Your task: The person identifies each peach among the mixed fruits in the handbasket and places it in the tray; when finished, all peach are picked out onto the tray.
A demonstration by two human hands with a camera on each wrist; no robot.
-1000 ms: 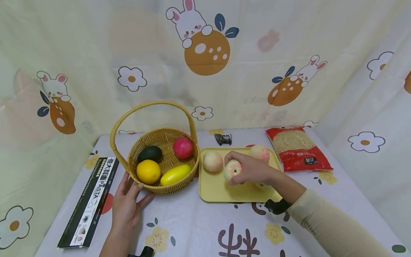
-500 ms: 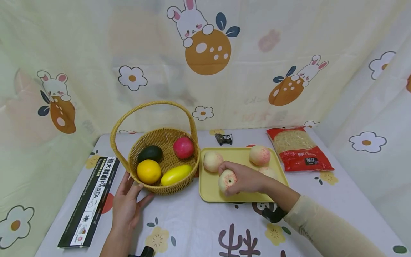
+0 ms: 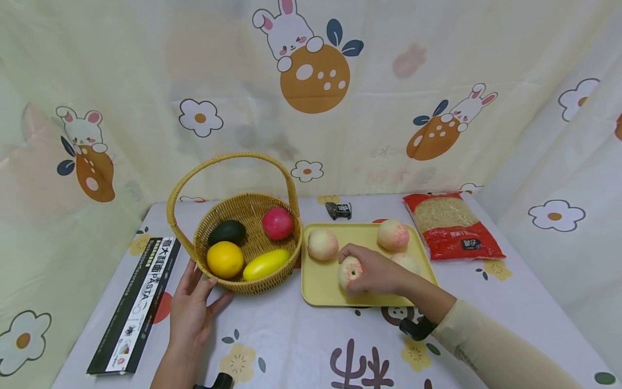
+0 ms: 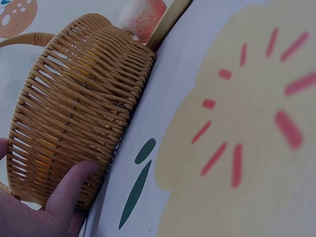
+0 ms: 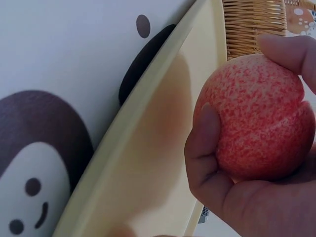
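Note:
My right hand grips a pale peach with red speckles over the yellow tray. In the right wrist view, thumb and fingers wrap the peach, and a shadow falls on the tray beside it. Two other peaches lie on the tray, one at its left and one at the back right; a third is partly hidden by my wrist. My left hand rests with spread fingers against the front left of the wicker basket, thumb along its wall in the left wrist view.
The basket holds an avocado, a yellow-orange round fruit, a pinkish-red fruit and a long yellow fruit below its tall handle. A pasta box lies left, a small black packet behind the tray, a red-ended bag right.
My right hand has brought the peach lower and nearer the tray's front, then slightly back to the right. More of the peach by my wrist shows. My left hand stays at the basket.

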